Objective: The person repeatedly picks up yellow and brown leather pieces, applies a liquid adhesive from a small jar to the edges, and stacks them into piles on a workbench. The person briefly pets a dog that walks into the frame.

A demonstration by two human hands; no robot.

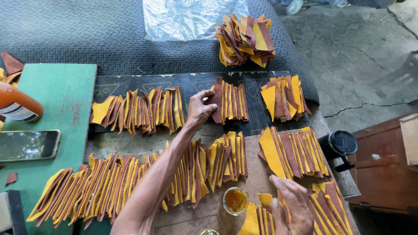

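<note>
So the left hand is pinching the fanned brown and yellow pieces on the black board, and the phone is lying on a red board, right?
Not quite. The phone lies on a green board, not a red one, as the head view shows. The rest holds: the left hand pinches the fanned brown and yellow pieces on the black board.

Smartphone [28, 145] on green board [65, 100], orange bottle [17, 105], black flask [339, 146]

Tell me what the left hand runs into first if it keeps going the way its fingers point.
Probably the fanned row of brown and yellow pieces its fingertips already touch; the left hand points up-right into it.
</note>
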